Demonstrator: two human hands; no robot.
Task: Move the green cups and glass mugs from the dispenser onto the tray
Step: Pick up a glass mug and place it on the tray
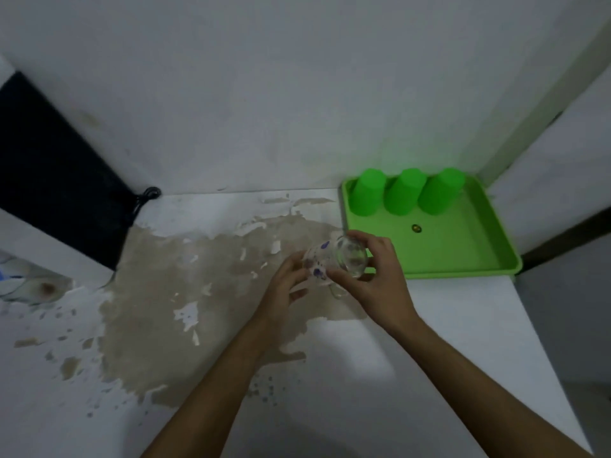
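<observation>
Worn white counter (446,325). Green tray (463,256) at 2 o'clock against the wall; three green cups (405,192) inverted along its far edge, front left free. Glass mug (337,259) tilted at centre, just off the tray's near-left corner, gripped by both hands: right hand (380,279) fingers around the base, left hand (284,285) fingers on the wall, probably to turn it over.

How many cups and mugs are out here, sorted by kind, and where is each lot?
Green cups: 3, upside down along the back of the green tray
Glass mug: 1, held on its side between the left hand and right hand, just left of the tray
Total: 4
</observation>
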